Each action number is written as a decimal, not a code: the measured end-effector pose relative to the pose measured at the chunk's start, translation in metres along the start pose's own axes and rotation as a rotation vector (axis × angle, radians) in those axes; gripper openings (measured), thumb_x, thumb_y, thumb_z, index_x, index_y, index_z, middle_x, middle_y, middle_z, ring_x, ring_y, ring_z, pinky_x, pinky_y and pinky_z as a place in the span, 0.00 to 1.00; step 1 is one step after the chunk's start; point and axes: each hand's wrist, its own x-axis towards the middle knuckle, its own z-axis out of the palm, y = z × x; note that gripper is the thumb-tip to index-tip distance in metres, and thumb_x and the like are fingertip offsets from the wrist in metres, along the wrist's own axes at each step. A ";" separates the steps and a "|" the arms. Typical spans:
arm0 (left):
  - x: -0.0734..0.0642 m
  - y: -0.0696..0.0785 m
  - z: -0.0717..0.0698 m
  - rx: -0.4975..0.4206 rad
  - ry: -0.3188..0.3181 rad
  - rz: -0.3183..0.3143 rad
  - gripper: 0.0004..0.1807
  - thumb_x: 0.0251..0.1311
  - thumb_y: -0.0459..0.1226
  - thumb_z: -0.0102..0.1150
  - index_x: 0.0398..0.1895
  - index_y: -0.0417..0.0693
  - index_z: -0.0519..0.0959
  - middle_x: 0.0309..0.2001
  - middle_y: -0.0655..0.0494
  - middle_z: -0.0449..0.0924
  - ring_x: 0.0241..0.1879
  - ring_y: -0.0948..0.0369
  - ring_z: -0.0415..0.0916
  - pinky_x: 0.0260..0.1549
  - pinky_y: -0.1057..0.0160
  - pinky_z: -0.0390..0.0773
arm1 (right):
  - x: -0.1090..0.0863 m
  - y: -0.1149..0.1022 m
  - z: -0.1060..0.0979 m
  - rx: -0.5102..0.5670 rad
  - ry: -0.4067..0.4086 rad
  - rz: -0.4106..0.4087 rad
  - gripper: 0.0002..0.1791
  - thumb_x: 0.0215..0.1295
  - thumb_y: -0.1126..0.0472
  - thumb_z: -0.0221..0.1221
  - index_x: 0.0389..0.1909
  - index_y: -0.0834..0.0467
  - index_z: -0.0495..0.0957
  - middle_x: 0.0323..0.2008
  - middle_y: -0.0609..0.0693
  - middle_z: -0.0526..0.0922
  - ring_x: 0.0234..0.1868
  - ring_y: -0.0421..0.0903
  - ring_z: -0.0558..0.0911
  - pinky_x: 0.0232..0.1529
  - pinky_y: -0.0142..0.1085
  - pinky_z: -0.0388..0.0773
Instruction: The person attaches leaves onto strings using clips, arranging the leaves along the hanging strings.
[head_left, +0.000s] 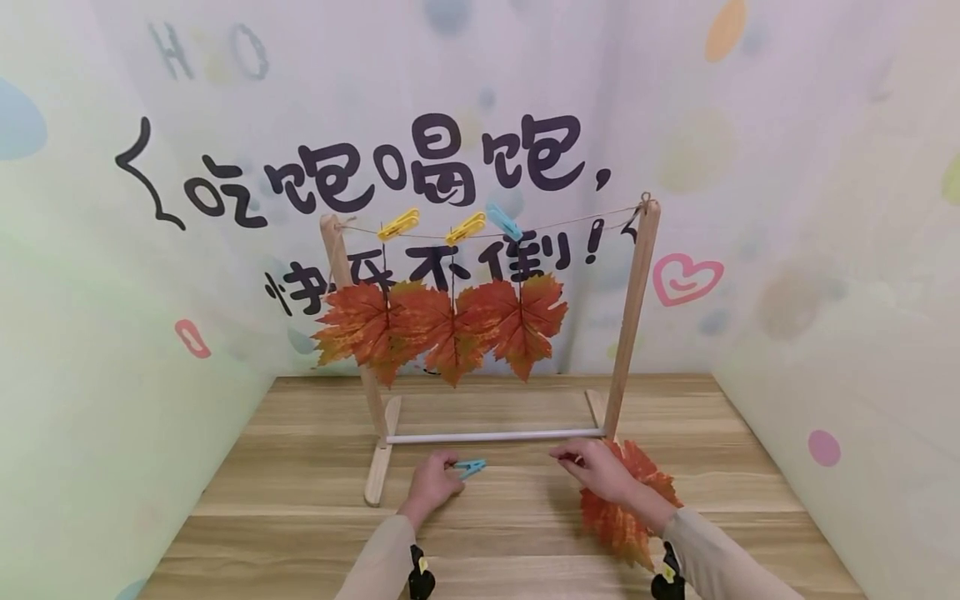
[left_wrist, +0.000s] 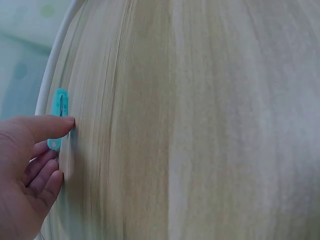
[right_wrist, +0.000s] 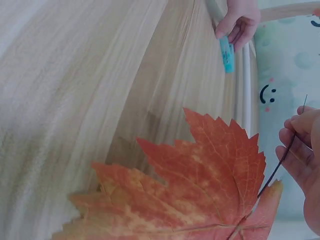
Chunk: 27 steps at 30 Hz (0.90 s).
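Note:
My left hand (head_left: 433,483) pinches a light blue clothespin (head_left: 471,468) between thumb and fingers, low over the table in front of the rack. In the left wrist view the same clothespin (left_wrist: 60,102) shows past the thumb. My right hand (head_left: 600,469) pinches the thin dark stem of an orange-red artificial maple leaf (head_left: 626,533). That leaf (right_wrist: 200,175) hangs below the hand, large in the right wrist view, its stem running up between thumb and fingers. The two hands are apart.
A wooden rack with a right post (head_left: 634,321), a left post (head_left: 372,404) and a white bottom bar (head_left: 495,436) stands behind my hands. Two yellow clothespins (head_left: 399,225) and a blue clothespin (head_left: 503,222) hold three leaves (head_left: 450,329) on its string. Printed fabric walls surround the wooden table (head_left: 300,533).

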 end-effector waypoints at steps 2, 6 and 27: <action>0.000 -0.001 0.000 0.013 0.009 0.024 0.21 0.33 0.30 0.69 0.37 0.34 0.78 0.37 0.45 0.78 0.37 0.52 0.75 0.37 0.55 0.75 | 0.000 -0.004 -0.003 0.002 -0.004 0.004 0.10 0.58 0.72 0.57 0.39 0.60 0.81 0.34 0.50 0.82 0.32 0.38 0.79 0.30 0.29 0.77; -0.002 -0.002 -0.001 0.019 0.037 0.057 0.17 0.33 0.30 0.69 0.32 0.34 0.78 0.33 0.47 0.78 0.34 0.53 0.75 0.34 0.57 0.75 | 0.001 -0.009 -0.007 0.013 -0.010 -0.012 0.10 0.58 0.71 0.57 0.40 0.60 0.81 0.35 0.49 0.82 0.32 0.39 0.79 0.30 0.28 0.77; -0.010 0.008 -0.031 -0.044 -0.246 0.182 0.13 0.40 0.29 0.68 0.31 0.34 0.78 0.28 0.48 0.78 0.29 0.56 0.74 0.27 0.68 0.73 | 0.000 -0.027 -0.022 0.265 0.091 0.114 0.09 0.60 0.67 0.56 0.40 0.63 0.79 0.32 0.52 0.82 0.31 0.41 0.80 0.29 0.31 0.78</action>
